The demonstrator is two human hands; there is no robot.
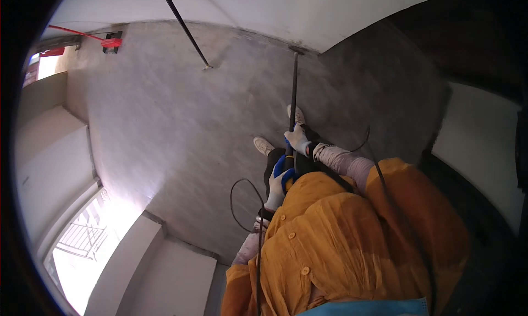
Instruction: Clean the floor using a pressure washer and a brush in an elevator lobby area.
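A long dark pole point(293, 88) runs from my waist to the foot of the white wall ahead, where its far end meets the floor edge. What is fitted at that end is too small to tell. Lower on the pole, near its yellow part, my left hand point(278, 183) is wrapped round it in a white glove with blue on the palm side. Farther up, my right hand point(298, 139), gloved alike, grips the same pole. My two light shoes point(264, 146) stand on the grey floor beside the pole.
Another dark pole point(185, 27) slants from the wall to the floor ahead. At the far left lies a red-handled tool with a red and black head point(112, 42). A bright opening with a railing point(82, 239) is at the lower left. White wall stubs point(181, 272) stand nearby.
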